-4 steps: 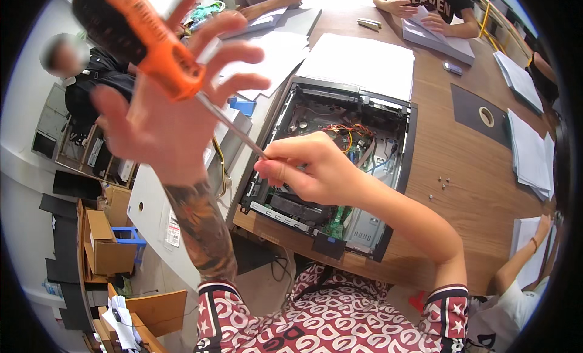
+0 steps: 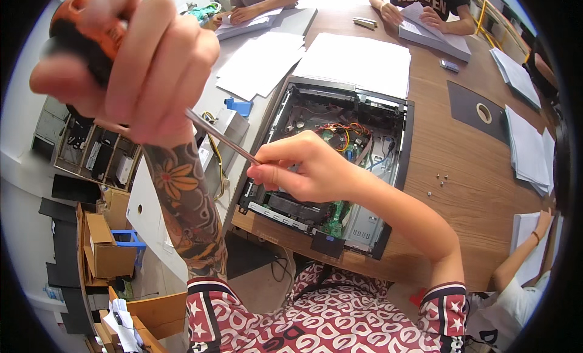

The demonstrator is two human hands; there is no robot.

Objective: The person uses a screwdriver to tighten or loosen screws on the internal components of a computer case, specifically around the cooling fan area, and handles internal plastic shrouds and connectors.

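Observation:
My left hand [image 2: 161, 64] is raised at the upper left, its fingers wrapped around the orange and black handle of a screwdriver [image 2: 221, 136]. The metal shaft slants down to the right. Thumb and fingers of my right hand [image 2: 310, 168] pinch the shaft's lower end, hiding the tip. Beneath my right hand lies an opened desktop computer case [image 2: 363, 222], showing a green circuit board [image 2: 336, 218] and red and yellow wires [image 2: 349, 132]. The screwdriver is held above the case's left side.
Several small screws [image 2: 441, 180] lie on the wooden table [image 2: 473, 231] right of the case. Behind it are white paper sheets [image 2: 358, 61]. Several people sit around with paper stacks [image 2: 437, 40]. A blue plastic piece [image 2: 238, 106] and cardboard box [image 2: 109, 256] are at the left.
My left hand has gone from spread fingers beside the handle to a closed grip around it. The handle has shifted left and turned; my right hand still pinches the shaft.

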